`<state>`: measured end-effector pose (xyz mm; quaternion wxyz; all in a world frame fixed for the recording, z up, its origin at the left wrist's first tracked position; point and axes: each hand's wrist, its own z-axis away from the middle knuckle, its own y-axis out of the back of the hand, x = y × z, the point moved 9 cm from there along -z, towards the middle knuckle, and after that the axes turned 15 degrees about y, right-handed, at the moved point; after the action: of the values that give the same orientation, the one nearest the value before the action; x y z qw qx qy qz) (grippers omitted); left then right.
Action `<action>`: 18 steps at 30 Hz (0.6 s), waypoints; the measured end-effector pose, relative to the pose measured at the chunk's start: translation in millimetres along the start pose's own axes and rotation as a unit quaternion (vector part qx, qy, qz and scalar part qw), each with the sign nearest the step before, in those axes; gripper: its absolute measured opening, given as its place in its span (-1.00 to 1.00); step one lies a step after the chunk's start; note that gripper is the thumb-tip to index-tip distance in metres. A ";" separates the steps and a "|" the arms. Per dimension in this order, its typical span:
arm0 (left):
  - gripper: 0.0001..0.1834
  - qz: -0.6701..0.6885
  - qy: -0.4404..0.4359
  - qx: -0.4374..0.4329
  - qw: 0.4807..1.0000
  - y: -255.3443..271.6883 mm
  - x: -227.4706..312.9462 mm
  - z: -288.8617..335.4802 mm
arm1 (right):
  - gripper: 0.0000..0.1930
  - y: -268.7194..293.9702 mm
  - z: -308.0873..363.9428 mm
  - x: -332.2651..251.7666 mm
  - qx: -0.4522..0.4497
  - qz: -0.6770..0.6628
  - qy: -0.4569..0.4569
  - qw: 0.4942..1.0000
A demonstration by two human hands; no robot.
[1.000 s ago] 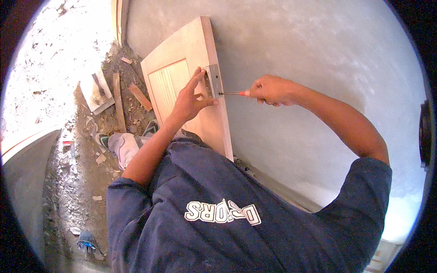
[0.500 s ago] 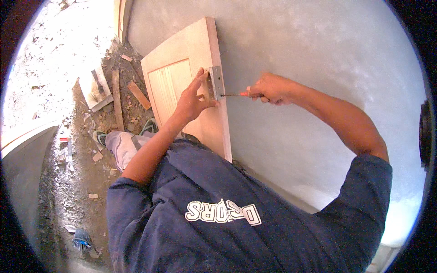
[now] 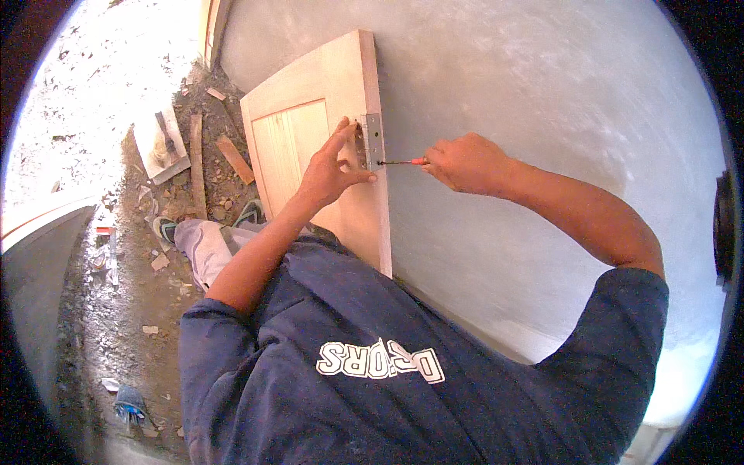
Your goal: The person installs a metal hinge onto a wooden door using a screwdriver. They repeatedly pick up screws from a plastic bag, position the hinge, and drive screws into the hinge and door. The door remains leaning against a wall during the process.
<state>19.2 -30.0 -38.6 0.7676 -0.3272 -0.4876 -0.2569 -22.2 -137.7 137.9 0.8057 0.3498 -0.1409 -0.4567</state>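
A pale wooden panel door [image 3: 349,85] stands on its edge, close to the grey wall. On its narrow edge sits a metal hinge [image 3: 373,139] with screw holes. My left hand [image 3: 325,172] is curled around the hinge, forefinger by its upper end and thumb against the door edge below it. In my right hand [image 3: 469,164] is a screwdriver [image 3: 407,162] with a red-orange handle, closed in my fingers. Its shaft points left, and its tip meets a screw at the hinge's lower part. The fingers hide most of the handle.
The plastered wall [image 3: 527,85] runs along the right side. Wood offcuts [image 3: 235,159], a stained board [image 3: 161,146] and rubble lie on the dirt floor at left. Lower left are a blue object [image 3: 129,404] and a dark curved-edged surface [image 3: 39,287].
My right hand has turned about the screwdriver handle, knuckles now rolled over to the upper right. The tip stays at the hinge, and my left hand keeps its place.
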 end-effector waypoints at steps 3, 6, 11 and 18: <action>0.12 0.004 0.017 -0.009 1.000 2.2 1.0 -2.5 | -0.56 -4.2 -5.9 15.0 -0.051 -0.267 -0.100 0.957; 0.13 0.004 0.009 -0.003 1.000 1.0 0.1 0.5 | -0.52 -23.4 3.8 31.8 -0.125 -0.475 -0.277 0.826; 0.13 -0.054 -0.031 0.031 0.998 5.9 7.7 -1.5 | -0.57 -2.5 -8.2 36.4 -0.034 -0.229 -0.113 0.966; 0.18 -0.038 0.005 0.014 0.999 4.0 3.6 0.1 | -0.68 22.1 -6.8 -5.7 0.043 0.055 0.045 0.997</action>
<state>23.4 -27.6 -36.3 0.7646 -0.2960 -0.4990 -0.2804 -7.5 -122.5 148.8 0.8194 0.3958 -0.1426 -0.3894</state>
